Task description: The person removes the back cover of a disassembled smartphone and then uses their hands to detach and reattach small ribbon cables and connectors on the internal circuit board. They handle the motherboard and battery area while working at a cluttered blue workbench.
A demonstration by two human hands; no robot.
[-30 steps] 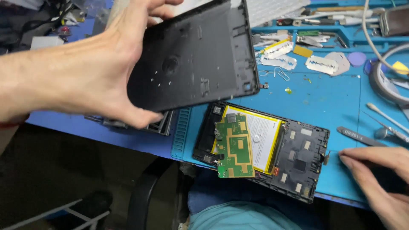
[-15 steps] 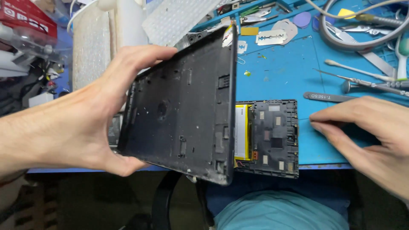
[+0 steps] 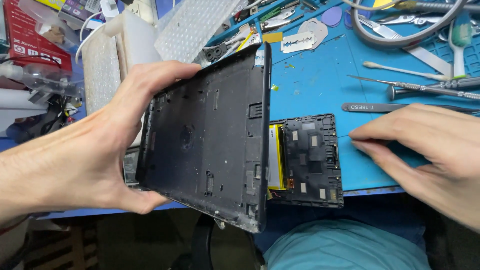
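Black back cover point(image 3: 205, 145) in left hand point(image 3: 95, 155), one opened tablet point(image 3: 312, 160)

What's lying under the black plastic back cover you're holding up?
Beneath the black plastic back cover, held in the left hand, the opened tablet body lies on the blue mat: its dark frame and a yellow battery edge show. The cover hides its left part.
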